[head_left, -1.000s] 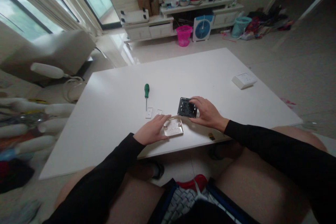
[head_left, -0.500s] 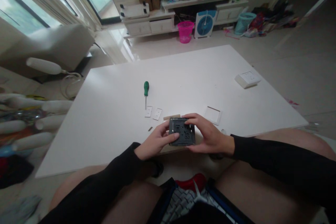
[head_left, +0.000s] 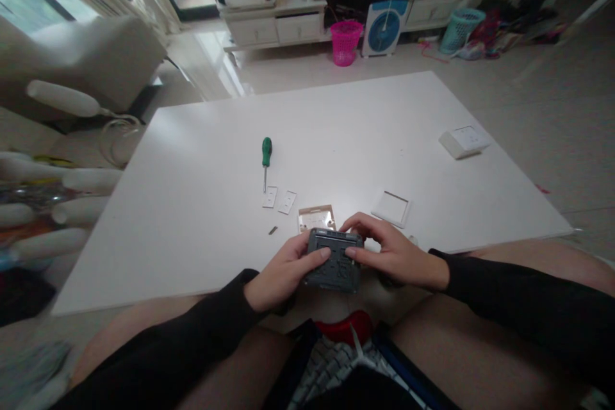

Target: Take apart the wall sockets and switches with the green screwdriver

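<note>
Between both hands is a dark grey socket panel, tilted up over the table's near edge. My left hand grips its left side, thumb lying on the face. My right hand holds the right side, with its thumb on the face and fingers behind the top corner. Just beyond the panel lies a white wall box, partly covered by it. To the left are two small white cover plates and a small dark strip. A white square frame rests beyond my right hand.
A green-handled screwdriver lies on the white table, its tip close to the cover plates. Far right on the table stands a white socket box. Past the table are a pink basket and a blue fan.
The panel has come down and closer to my body, uncovering more of the white wall box. My right thumb has moved from the lower edge onto the panel's face. The view has shifted slightly.
</note>
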`<state>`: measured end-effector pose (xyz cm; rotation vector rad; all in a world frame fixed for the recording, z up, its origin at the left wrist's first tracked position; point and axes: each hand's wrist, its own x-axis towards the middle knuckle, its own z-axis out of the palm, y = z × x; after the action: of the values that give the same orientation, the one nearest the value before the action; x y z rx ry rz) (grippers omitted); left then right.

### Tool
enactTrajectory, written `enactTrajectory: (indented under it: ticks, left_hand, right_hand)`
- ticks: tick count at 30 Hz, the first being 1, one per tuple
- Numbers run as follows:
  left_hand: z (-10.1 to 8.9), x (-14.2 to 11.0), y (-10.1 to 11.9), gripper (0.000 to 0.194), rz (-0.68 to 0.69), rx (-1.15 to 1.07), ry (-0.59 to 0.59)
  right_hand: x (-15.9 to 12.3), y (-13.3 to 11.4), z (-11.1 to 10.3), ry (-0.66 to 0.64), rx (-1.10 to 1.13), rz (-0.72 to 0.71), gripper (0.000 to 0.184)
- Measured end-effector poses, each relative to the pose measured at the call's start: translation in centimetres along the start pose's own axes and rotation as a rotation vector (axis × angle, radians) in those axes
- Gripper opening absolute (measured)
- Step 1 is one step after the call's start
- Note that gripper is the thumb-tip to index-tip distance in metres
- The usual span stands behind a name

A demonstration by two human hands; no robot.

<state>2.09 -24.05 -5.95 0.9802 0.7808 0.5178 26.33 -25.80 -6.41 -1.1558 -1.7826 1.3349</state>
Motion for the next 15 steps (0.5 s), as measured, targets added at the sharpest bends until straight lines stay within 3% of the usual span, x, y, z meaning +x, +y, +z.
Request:
enactTrajectory:
  ticks: [7, 15]
  left_hand:
    - [-0.4, 0.7, -0.9, 0.042, -0.063, 0.042, 0.026]
    - [-0.4, 1.0, -1.5, 0.045, -0.140, -0.005, 0.010]
  right_hand:
    - [0.1, 0.8, 0.7, -0.023, 0.110, 0.120, 0.024]
    - [0.0, 0.8, 0.9, -0.060, 0.115, 0.117, 0.022]
